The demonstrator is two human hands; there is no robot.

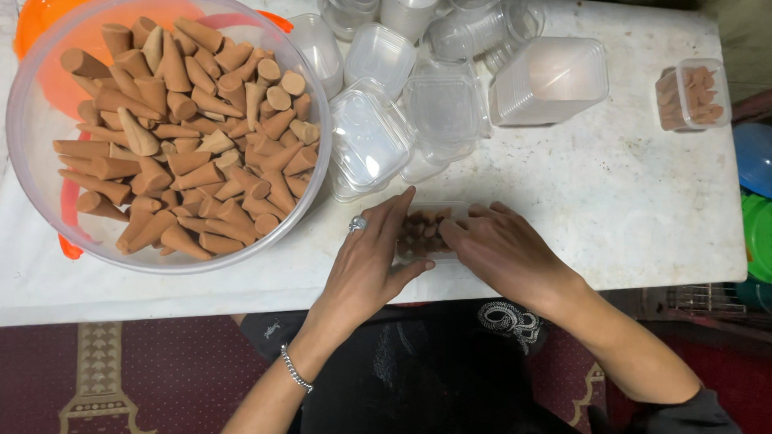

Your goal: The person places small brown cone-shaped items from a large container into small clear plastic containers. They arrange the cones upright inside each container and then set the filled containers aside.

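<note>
From my seat, far left on the white bench (628, 206) I see a big clear bowl (32, 163) heaped with brown cones (183, 130), an orange lid (35, 24) showing under its far edge. Right of the bowl, towards the far side, lies a cluster of empty clear tubs (370, 140) and loose lids, some stacked, some tipped over.

At the near edge, in the middle, sits the small clear tub (421, 233) already packed with cones. My left hand (366, 266), with a ring on one finger and a chain bracelet at the wrist, lies flat against the tub's left side, fingers stretched out over its top, not clenched. My right hand (500, 251) meets it from the right, fingertips (449, 232) pressing on the tub's edge; the two hands hold the tub between them. I cannot tell whether a lid is on it, as the fingers cover most of it.

Further right and far, a tall stack of clear tubs (549, 80) lies on its side. At the far right edge of the bench stands a closed tub filled with cones (693, 95). Beyond the bench, blue and green plastic plates (771, 200) sit in a wire rack
</note>
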